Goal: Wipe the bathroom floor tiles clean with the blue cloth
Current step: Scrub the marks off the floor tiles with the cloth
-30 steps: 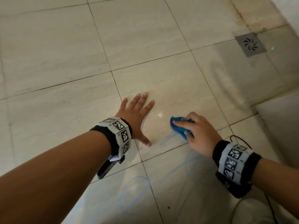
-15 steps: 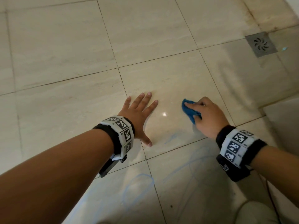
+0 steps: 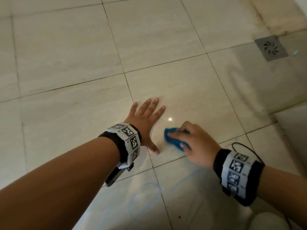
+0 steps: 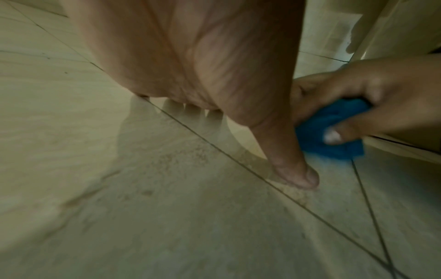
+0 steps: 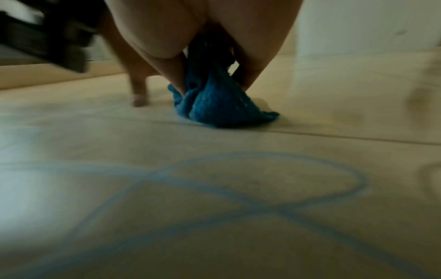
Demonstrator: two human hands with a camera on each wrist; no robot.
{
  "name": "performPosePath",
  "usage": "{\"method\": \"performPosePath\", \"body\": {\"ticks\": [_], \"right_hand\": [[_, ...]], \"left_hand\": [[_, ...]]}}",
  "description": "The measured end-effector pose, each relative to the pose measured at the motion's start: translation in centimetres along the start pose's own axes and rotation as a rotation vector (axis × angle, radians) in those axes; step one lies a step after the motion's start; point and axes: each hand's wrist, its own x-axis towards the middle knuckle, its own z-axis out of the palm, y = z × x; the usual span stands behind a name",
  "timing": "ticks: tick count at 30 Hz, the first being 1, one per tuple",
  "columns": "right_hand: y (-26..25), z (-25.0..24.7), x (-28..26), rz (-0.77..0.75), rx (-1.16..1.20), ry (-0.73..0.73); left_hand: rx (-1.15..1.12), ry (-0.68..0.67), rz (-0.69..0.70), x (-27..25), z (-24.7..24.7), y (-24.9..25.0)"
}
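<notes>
Left hand (image 3: 146,125) flat on the floor tiles (image 3: 66,47), fingers straight and spread, holding nothing. Right hand (image 3: 196,143) just to its right, fingers and thumb curled round the bunched blue cloth (image 3: 172,138), pressed to the tile near a grout line. Blue scribbled lines (image 5: 238,188) on the nearer tiles; square drain (image 3: 271,48) far right.

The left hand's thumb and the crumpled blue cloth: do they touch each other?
Apart. The head view shows bare tile between the left hand's thumb and the crumpled blue cloth, which the right hand grips.
</notes>
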Motion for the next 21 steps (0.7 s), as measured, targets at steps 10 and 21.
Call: {"method": "performPosePath", "body": {"ticks": [10, 21], "right_hand": [[0.9, -0.5, 1.0, -0.009, -0.052, 0.068], [5.3, -4.8, 6.8, 0.43, -0.049, 0.262]], "left_hand": [[-0.026, 0.034, 0.004, 0.1, -0.2, -0.1], [-0.13, 0.081, -0.114, 2.3, -3.8, -1.7]]}}
